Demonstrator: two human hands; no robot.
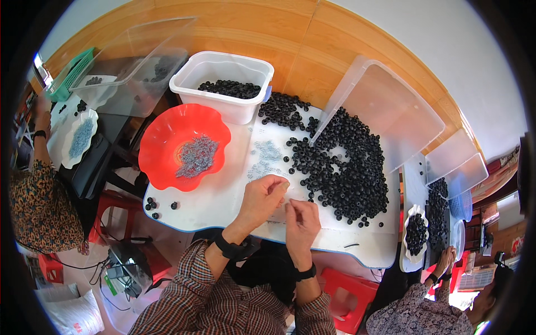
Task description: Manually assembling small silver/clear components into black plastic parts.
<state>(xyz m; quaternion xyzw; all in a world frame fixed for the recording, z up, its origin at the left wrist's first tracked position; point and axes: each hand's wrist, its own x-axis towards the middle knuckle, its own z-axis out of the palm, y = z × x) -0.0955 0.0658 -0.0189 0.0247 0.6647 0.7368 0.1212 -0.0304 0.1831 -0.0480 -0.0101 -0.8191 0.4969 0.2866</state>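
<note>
Above the near middle of the white table (234, 220), my left hand (263, 200) is closed, thumb and fingertips pinched together. Just to its right and slightly nearer, my right hand (303, 222) is closed in a similar pinch. Anything between the fingertips is too small to make out. Past my right hand spreads a large heap of small black ring-shaped parts (357, 173). Small clear bluish pieces (265, 156) lie on the table beyond my left hand. More small grey-blue pieces (198, 156) fill part of a red scalloped bowl (156, 134) to the left.
A white tub (245, 111) holding black parts stands at the back. A clear plastic bin (385, 106) lies tipped behind the heap. Several loose black parts (174, 205) sit at the left front edge. Co-workers sit left (44, 206) and right (424, 312). A red stool (349, 298) stands below.
</note>
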